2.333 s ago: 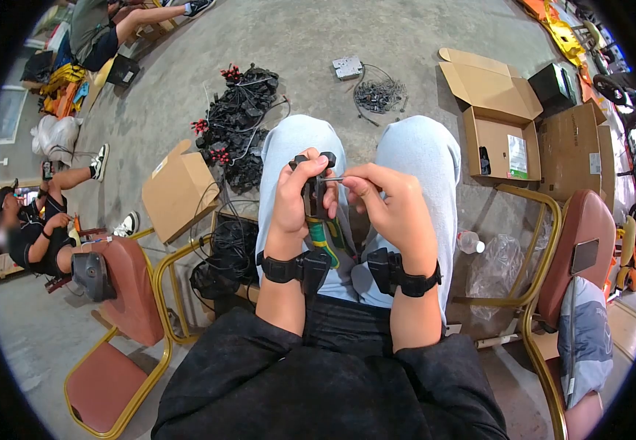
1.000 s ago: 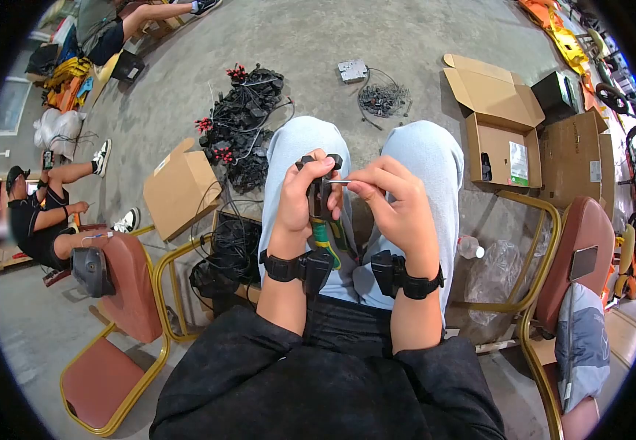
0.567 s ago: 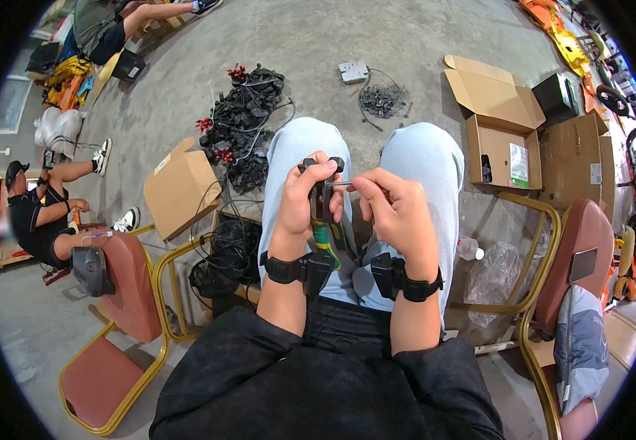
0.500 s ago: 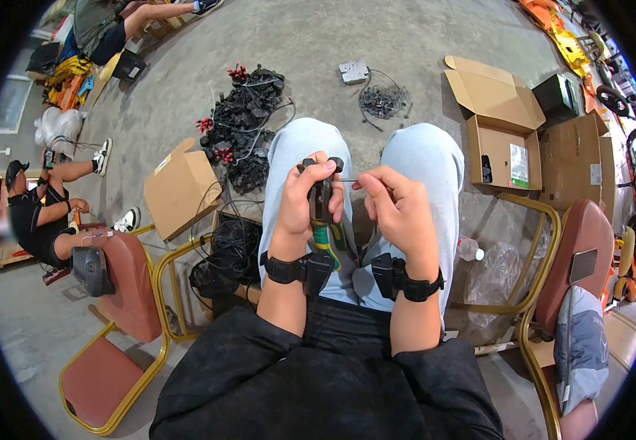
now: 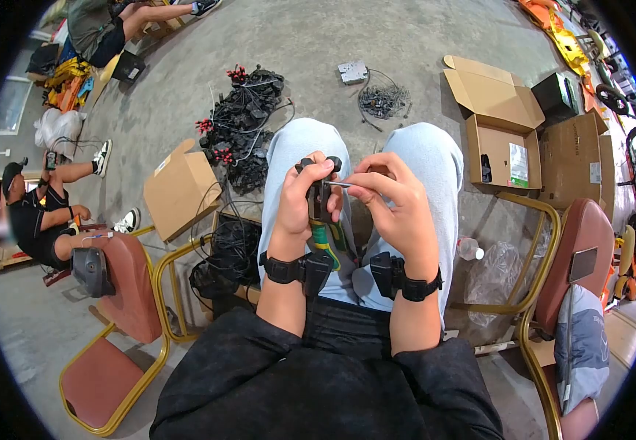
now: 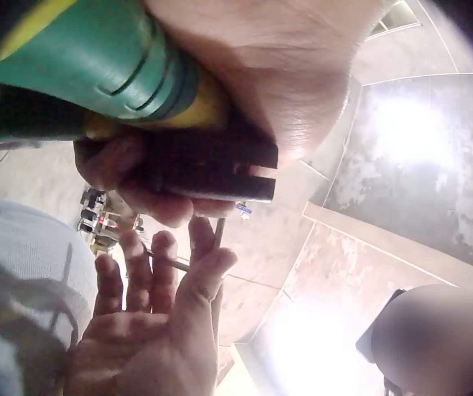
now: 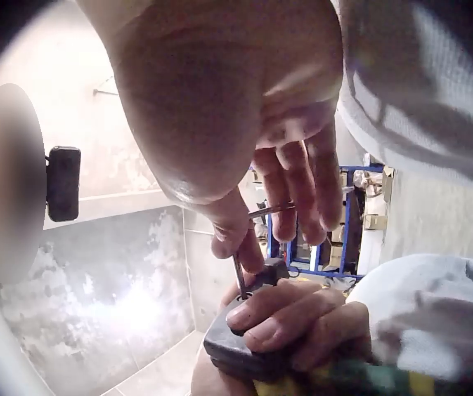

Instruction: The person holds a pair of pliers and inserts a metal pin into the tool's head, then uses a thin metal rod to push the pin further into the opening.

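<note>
In the head view my left hand (image 5: 293, 202) grips a two-handled, plier-like tool (image 5: 321, 236) with green-and-yellow handles, held upright above my lap. Its dark head (image 6: 212, 169) shows a notched end in the left wrist view. A black block (image 7: 235, 342) lies under the left fingers, its top facing the right hand. My right hand (image 5: 400, 205) pinches a thin metal hex key (image 7: 238, 268) between thumb and index finger. One arm of the key reaches down to a hole in the block; the bent arm passes by the other fingers, which are spread loosely.
A heap of black parts with red-tipped leads (image 5: 248, 110) lies beyond the left knee. Small black pieces (image 5: 384, 101) and a metal box (image 5: 352, 72) are on the floor ahead. Open cardboard boxes (image 5: 505, 139) stand right; chairs (image 5: 123, 286) flank me. Another person (image 5: 39, 209) sits at left.
The right hand has shifted slightly left, and its fingers have loosened from a tighter curl. The hex key has turned to a new slant. The left hand and the tool stay nearly still.
</note>
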A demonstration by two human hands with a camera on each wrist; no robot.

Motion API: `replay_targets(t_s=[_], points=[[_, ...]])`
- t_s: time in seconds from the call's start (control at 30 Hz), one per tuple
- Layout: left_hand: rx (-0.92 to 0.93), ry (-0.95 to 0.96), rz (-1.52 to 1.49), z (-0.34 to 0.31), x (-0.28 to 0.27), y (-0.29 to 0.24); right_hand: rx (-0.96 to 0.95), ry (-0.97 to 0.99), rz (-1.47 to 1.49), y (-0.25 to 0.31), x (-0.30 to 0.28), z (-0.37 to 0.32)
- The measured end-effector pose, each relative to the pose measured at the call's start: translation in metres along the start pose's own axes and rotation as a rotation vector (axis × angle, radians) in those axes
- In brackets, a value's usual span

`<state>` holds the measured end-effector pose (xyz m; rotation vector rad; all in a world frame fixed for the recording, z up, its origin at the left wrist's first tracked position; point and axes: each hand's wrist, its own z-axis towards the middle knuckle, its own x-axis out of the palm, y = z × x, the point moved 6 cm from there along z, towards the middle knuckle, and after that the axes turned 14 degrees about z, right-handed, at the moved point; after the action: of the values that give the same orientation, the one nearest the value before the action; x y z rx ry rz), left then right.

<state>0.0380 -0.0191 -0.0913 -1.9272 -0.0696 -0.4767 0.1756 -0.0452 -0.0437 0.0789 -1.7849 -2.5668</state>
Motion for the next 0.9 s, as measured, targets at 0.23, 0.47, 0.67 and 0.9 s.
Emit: replay_targets(t_s=[0.23, 0.47, 0.67, 0.9], points=[[0.014, 0.019, -0.003, 0.001, -0.001, 0.002, 0.077, 0.041, -0.042, -0.004, 0.000, -0.002], [0.012, -0.016, -0.003, 0.001, -0.001, 0.000, -0.030, -0.016, -0.050, 0.001, 0.001, 0.001], [0.023, -0.012, 0.018, 0.000, 0.000, 0.000, 0.355, 0.046, 0.088, -0.008, -0.001, -0.002], [0.014, 0.007, 0.037, 0.001, 0.000, -0.001, 0.319, 0.016, 0.081, -0.013, -0.001, -0.004]])
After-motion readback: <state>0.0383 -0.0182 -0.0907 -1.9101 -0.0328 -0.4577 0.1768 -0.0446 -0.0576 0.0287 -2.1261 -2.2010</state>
